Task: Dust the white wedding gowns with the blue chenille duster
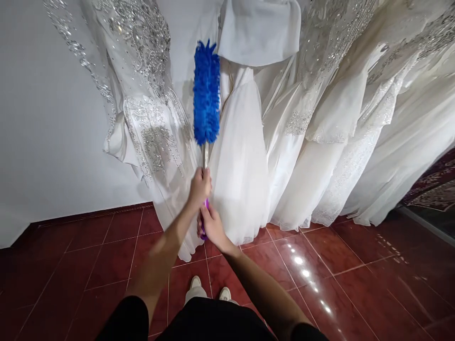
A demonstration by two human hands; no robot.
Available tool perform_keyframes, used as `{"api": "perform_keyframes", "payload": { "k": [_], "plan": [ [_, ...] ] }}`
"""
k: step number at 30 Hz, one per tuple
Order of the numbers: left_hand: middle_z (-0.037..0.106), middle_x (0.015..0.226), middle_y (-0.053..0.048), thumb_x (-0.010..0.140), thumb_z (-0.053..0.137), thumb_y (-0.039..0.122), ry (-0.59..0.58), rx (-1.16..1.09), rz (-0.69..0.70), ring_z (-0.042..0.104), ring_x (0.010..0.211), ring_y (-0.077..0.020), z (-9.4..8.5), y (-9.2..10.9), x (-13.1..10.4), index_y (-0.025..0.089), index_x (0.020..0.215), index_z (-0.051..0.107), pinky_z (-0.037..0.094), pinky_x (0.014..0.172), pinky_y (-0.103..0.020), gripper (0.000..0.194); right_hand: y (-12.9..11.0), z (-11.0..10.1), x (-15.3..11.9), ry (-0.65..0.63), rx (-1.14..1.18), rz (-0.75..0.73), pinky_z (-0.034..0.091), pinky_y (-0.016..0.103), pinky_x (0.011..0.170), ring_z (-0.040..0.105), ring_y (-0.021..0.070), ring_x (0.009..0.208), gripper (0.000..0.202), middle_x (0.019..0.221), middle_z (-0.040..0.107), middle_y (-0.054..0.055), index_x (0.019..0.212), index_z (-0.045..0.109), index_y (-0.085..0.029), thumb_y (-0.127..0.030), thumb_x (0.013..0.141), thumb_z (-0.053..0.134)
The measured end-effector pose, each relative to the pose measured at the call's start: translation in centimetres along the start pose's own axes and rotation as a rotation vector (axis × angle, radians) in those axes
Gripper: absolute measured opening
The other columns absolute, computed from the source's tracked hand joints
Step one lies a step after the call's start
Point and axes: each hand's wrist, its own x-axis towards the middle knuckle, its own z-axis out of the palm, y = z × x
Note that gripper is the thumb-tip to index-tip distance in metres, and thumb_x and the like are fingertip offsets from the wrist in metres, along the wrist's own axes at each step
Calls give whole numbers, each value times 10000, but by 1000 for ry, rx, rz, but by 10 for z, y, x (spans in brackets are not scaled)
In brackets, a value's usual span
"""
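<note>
A blue fluffy duster (206, 94) stands upright in front of me, with a metal rod and a purple handle below its head. My left hand (200, 186) is wrapped round it where the rod meets the handle. Lower down, my right hand (212, 224) grips the purple handle. Behind the duster head hang white gowns. A beaded gown (149, 118) is just to its left, and a plain gown with a smooth skirt (243, 166) is just to its right. Whether the blue fibres touch either gown I cannot tell.
More white gowns (330, 142) hang in a row to the right, their hems near the red tiled floor (106, 255). A pale wall (64, 118) rises at the left. Dark red patterned fabric (433, 180) shows at the right edge. My shoes (224, 293) are below.
</note>
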Motion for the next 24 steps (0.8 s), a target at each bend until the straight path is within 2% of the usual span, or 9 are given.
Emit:
{"api": "perform_keyframes", "payload": {
  "k": [2,5,7,9,12,17,24],
  "plan": [
    [534,715,2,1058,428,459,115,164,129,490,492,-120,-30,51,35,255,888,435,369,436,-254,265,-45,39,22,-101,30,-120,394,269,340,438,139,362,354,549,459,-63,828,393,-272,-549,1011,517],
    [551,733,-4,1065,441,473,248,265,258,514,520,-122,-76,111,68,242,900,460,385,457,-240,285,-97,92,45,-225,71,-172,386,247,326,430,123,355,335,539,447,-80,860,380,-260,-520,1035,497],
    [531,710,6,1060,467,491,321,246,284,502,522,-123,-101,135,78,244,923,466,392,467,-235,282,-115,118,55,-265,45,-174,371,220,334,423,105,362,358,536,442,-91,880,388,-254,-548,1026,532],
    [511,686,14,1057,479,489,360,219,284,489,518,-127,-118,145,82,250,938,470,393,466,-236,267,-120,133,64,-283,26,-176,358,202,344,414,91,369,381,537,435,-97,891,397,-249,-572,1014,558],
    [507,673,13,1064,465,471,357,219,274,484,521,-134,-126,140,86,253,943,478,401,464,-241,249,-109,142,77,-263,34,-173,342,192,346,405,85,372,391,539,425,-100,890,397,-249,-585,1013,554],
    [505,680,14,1060,499,451,290,259,236,508,561,-137,-119,110,102,240,946,493,423,497,-226,240,-85,139,94,-183,111,-123,322,192,356,375,78,369,404,548,409,-102,886,381,-253,-601,1008,545],
    [520,697,3,1039,560,435,200,218,178,513,575,-135,-113,79,128,224,901,499,423,515,-214,259,-69,134,112,-123,137,-93,321,186,372,385,81,396,414,560,431,-90,866,380,-252,-606,993,553]
  ]
}}
